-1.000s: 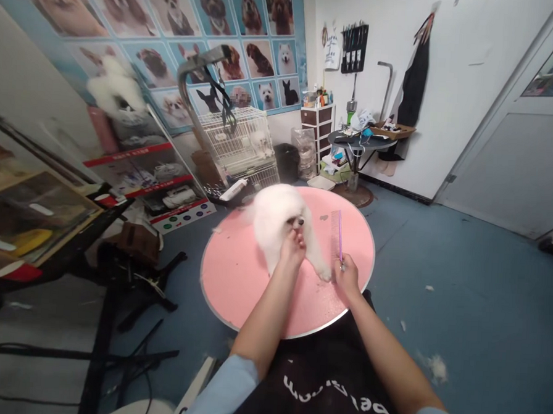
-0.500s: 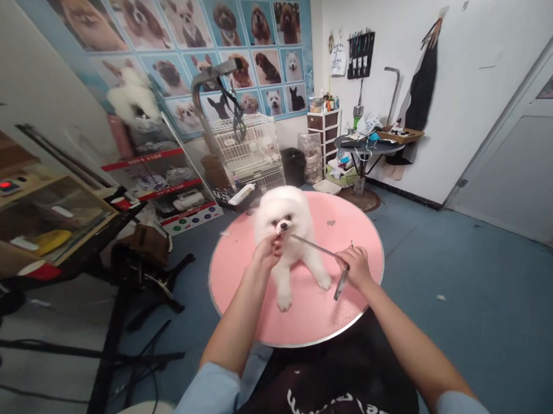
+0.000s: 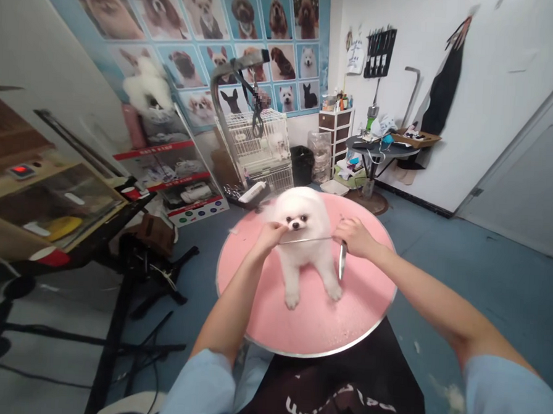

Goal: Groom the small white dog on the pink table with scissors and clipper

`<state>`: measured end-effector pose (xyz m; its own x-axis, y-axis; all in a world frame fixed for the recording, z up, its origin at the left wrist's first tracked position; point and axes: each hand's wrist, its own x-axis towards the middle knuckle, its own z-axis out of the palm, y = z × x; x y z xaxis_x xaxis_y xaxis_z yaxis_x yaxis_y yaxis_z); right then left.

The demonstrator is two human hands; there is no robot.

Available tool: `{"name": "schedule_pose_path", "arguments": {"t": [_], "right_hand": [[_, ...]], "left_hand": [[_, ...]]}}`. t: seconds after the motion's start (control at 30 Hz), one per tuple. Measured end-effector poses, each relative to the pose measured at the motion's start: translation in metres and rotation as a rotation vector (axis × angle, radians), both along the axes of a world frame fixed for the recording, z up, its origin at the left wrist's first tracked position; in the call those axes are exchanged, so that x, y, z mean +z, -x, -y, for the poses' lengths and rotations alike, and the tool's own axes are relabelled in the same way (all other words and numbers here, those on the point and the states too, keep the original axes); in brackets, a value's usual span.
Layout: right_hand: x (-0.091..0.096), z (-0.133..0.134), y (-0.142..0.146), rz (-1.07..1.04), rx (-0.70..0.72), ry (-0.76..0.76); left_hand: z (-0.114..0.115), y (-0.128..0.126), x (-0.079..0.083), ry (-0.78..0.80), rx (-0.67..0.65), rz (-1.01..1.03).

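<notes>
A fluffy white dog [image 3: 304,261] faces me on a round pink grooming table [image 3: 293,331], its front paws toward the near edge. My left hand [image 3: 270,236] is closed at the dog's cheek, on the left side of its muzzle, fingers pinched on the fur. Scissors [image 3: 309,240] are gripped in my closed right hand [image 3: 356,237], to the right of the dog. Their long thin blades lie almost level across the fur under the dog's chin. A flat silvery piece [image 3: 342,261] hangs down from the same hand; its kind is unclear.
Behind the table stand a bent metal grooming arm [image 3: 216,96], a white wire cage [image 3: 256,141] and a black bin [image 3: 301,165]. Another small table [image 3: 386,150] holds clutter at the back right. A wooden cabinet [image 3: 54,208] stands at left.
The scissors have swung from a slant to nearly level and now cross below the dog's chin. My right hand has risen; my left has moved from the muzzle to the cheek. The head view has shifted left.
</notes>
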<state>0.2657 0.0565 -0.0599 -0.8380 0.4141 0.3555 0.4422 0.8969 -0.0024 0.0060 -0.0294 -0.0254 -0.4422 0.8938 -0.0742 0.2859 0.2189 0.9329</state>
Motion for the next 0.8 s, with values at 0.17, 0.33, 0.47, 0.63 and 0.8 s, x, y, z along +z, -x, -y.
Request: {"name": "schedule_pose_path", "arguments": {"t": [0.17, 0.33, 0.47, 0.63, 0.8], "right_hand": [[-0.019, 0.035, -0.01, 0.161, 0.037, 0.177], [-0.059, 0.081, -0.067, 0.24, -0.092, 0.506], [-0.069, 0.087, -0.142, 0.237, -0.681, 0.547], [-0.082, 0.099, -0.15, -0.011, -1.16, 0.537], [-0.088, 0.101, -0.072, -0.267, -0.992, 0.356]], "left_hand": [[-0.013, 0.004, 0.01, -0.048, -0.177, -0.16], [-0.018, 0.005, -0.004, -0.182, -0.14, -0.089], [-0.02, 0.004, -0.022, -0.255, -0.006, 0.01], [-0.024, 0.002, -0.037, -0.285, 0.086, 0.092], [-0.009, -0.017, -0.067, -0.389, 0.204, 0.14]]}}
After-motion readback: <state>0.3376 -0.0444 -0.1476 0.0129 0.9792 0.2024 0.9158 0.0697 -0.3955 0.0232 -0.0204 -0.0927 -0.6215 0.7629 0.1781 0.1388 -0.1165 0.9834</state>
